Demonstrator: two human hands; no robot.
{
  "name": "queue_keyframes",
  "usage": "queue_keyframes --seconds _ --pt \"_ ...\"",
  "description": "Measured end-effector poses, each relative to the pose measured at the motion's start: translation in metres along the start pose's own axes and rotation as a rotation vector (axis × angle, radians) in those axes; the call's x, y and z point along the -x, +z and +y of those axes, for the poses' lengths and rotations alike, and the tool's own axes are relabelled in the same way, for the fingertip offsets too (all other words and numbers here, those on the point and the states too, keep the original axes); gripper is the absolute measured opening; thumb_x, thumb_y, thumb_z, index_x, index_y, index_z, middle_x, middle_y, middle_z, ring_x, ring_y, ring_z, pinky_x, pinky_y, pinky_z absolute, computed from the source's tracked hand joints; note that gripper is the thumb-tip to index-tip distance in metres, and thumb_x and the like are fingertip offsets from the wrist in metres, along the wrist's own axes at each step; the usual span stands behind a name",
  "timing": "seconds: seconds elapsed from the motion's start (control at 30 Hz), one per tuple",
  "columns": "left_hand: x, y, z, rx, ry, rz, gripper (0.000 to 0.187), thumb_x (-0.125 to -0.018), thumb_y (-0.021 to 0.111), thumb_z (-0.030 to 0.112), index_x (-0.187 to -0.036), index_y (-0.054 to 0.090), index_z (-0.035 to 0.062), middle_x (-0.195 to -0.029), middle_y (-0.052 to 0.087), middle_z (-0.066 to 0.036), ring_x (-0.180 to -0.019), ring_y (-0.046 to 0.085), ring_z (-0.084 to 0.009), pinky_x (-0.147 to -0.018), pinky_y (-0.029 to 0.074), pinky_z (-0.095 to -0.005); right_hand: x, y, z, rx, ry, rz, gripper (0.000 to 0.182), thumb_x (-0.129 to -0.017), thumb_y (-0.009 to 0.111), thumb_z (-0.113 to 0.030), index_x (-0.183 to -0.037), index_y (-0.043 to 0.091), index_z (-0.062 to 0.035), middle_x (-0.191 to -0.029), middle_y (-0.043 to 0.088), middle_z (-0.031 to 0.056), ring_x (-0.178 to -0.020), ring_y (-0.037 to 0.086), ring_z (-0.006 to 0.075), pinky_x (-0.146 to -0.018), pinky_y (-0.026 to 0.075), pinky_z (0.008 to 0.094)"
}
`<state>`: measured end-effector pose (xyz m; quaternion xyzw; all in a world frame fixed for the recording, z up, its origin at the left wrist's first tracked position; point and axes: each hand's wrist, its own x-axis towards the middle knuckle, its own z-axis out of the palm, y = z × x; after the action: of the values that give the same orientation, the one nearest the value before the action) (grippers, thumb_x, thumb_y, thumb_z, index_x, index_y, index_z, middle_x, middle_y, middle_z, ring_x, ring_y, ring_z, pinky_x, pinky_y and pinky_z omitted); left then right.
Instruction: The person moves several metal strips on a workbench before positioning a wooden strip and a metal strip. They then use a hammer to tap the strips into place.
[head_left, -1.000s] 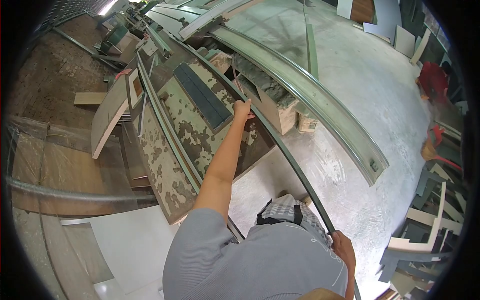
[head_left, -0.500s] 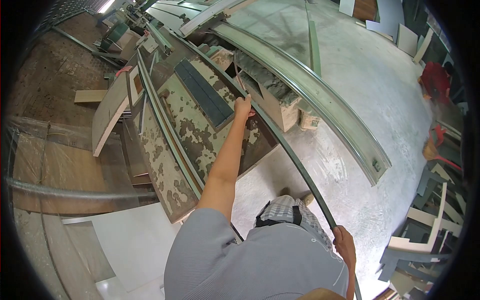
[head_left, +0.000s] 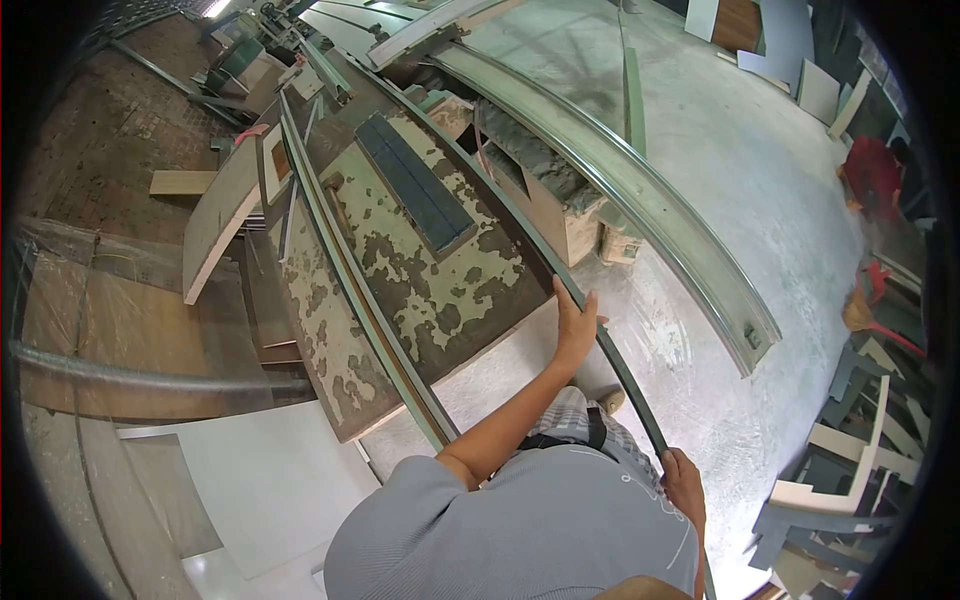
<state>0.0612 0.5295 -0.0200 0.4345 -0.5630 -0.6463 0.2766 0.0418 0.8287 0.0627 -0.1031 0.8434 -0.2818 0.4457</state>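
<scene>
A long, thin dark strip (head_left: pixel 627 380) runs from the far end of the worktable, along its right edge, down past my right side. My left hand (head_left: pixel 577 325) is on the strip just beyond the table's near right corner, with thumb and fingers apart around it. Lower down, my right hand (head_left: pixel 683 480) is closed round the same strip beside my hip. The worktable (head_left: pixel 480 335) has a patchy, peeling surface. On it lies a dark flat board (head_left: pixel 415 185), and a long metal rail (head_left: pixel 340 250) runs lengthwise left of that board.
Right of the table, a wide curved metal rail (head_left: pixel 640 185) extends over the floor. A white panel (head_left: pixel 260 480) lies at the lower left, near plastic-wrapped boards (head_left: pixel 120 320). Offcuts (head_left: pixel 850 470) are heaped at the right. A red object (head_left: pixel 872 178) stands near the right wall.
My left hand has moved down along the strip towards me, from beside the dark board to beyond the table corner, and its fingers have loosened. My right hand has barely moved.
</scene>
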Motion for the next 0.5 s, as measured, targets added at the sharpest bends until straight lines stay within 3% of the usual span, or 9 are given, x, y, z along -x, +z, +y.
queue_keyframes --seconds 0.07,0.1,0.13,0.2,0.27,0.37,0.5 --pt "-0.002 0.001 0.01 -0.008 -0.084 -0.031 0.075 -0.092 0.047 0.022 -0.143 -0.005 0.0049 -0.133 0.035 -0.029 -0.073 0.064 -0.0247 -0.061 0.052 -0.0291 -0.003 0.002 0.0 -0.001 -0.007 -0.002 0.044 -0.09 0.043 -0.038 -0.107 0.057 0.0004 -0.068 0.058 0.0157 -0.062 0.057 0.0233 -0.061 0.043 0.0348" --pt "-0.005 -0.001 0.014 -0.011 -0.082 -0.033 0.075 -0.092 0.047 0.022 -0.143 -0.005 0.0049 -0.133 0.035 -0.029 -0.073 0.064 -0.0247 -0.061 0.052 -0.0291 -0.005 0.004 0.001 -0.02 -0.038 0.017 0.041 -0.091 0.043 -0.036 -0.101 0.058 0.0001 -0.064 0.054 0.0107 -0.057 0.052 0.0188 -0.054 0.039 0.0322" --pt "-0.007 -0.004 0.018 -0.041 -0.113 -0.066 0.074 -0.092 0.046 0.019 -0.143 -0.005 0.0063 -0.129 0.04 -0.03 -0.071 0.064 -0.0249 -0.061 0.052 -0.0295 -0.007 0.006 0.002 -0.04 -0.068 0.035 0.038 -0.093 0.043 -0.035 -0.096 0.058 -0.0001 -0.06 0.05 0.0057 -0.052 0.046 0.0144 -0.048 0.036 0.0296" --pt "-0.018 -0.006 0.003 -0.074 -0.147 -0.097 0.074 -0.092 0.046 0.016 -0.144 -0.006 0.0077 -0.124 0.045 -0.03 -0.069 0.064 -0.0252 -0.061 0.052 -0.0298 -0.013 0.01 0.005 -0.063 -0.047 0.005 0.038 -0.093 0.042 -0.035 -0.095 0.058 -0.0003 -0.06 0.05 0.0052 -0.051 0.046 0.0138 -0.047 0.035 0.0293" --pt "-0.042 -0.01 -0.043 -0.263 0.054 0.019 0.074 -0.092 0.044 0.015 -0.144 -0.009 0.0105 -0.097 0.054 -0.016 -0.058 0.061 -0.0215 -0.048 0.049 -0.0306 -0.019 0.013 0.005 -0.081 -0.027 -0.028 0.039 -0.094 0.042 -0.036 -0.094 0.057 -0.0004 -0.059 0.049 0.0048 -0.051 0.046 0.0132 -0.047 0.035 0.029" --pt "-0.022 -0.013 0.021 -0.119 -0.083 -0.013 0.072 -0.092 0.043 0.015 -0.144 -0.006 0.0097 -0.097 0.054 -0.015 -0.057 0.061 -0.0215 -0.047 0.048 -0.0303 -0.023 0.015 -0.003 -0.05 -0.111 -0.022 0.04 -0.094 0.041 -0.038 -0.093 0.057 -0.0008 -0.057 0.048 0.004 -0.048 0.044 0.0124 -0.045 0.034 0.0281" --pt "-0.046 -0.021 0.006 -0.185 -0.019 0.023 0.073 -0.091 0.044 0.015 -0.144 -0.005 0.0088 -0.097 0.054 -0.015 -0.057 0.06 -0.0209 -0.047 0.048 -0.03 -0.03 0.017 -0.017 -0.098 -0.088 -0.075 0.043 -0.094 0.041 -0.04 -0.092 0.057 -0.0004 -0.057 0.047 0.004 -0.047 0.045 0.0127 -0.045 0.035 0.0281"
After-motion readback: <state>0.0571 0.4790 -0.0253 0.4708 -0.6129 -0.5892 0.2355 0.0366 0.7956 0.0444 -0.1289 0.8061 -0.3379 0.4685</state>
